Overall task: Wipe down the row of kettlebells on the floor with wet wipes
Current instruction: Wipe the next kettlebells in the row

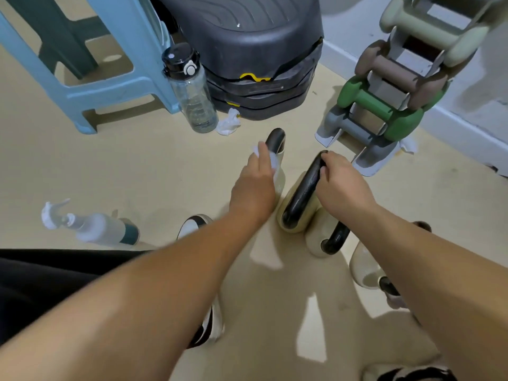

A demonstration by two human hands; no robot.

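Note:
A row of cream kettlebells with black handles runs from the centre toward the lower right of the floor. My left hand point(258, 180) presses a wet wipe point(270, 159) against the farthest kettlebell point(276, 138), whose body is mostly hidden behind the hand. My right hand point(341, 180) grips the top of the black handle of the second kettlebell point(298, 199). A third kettlebell point(331, 240) and a fourth kettlebell point(365, 270) sit closer to me, partly covered by my right forearm.
A spray bottle point(96, 229) lies on the floor at left. A clear water bottle point(192, 92) and a crumpled used wipe point(229, 122) sit near a black step platform point(253, 50). A blue stool point(82, 64) stands back left, a dumbbell rack point(390, 100) back right.

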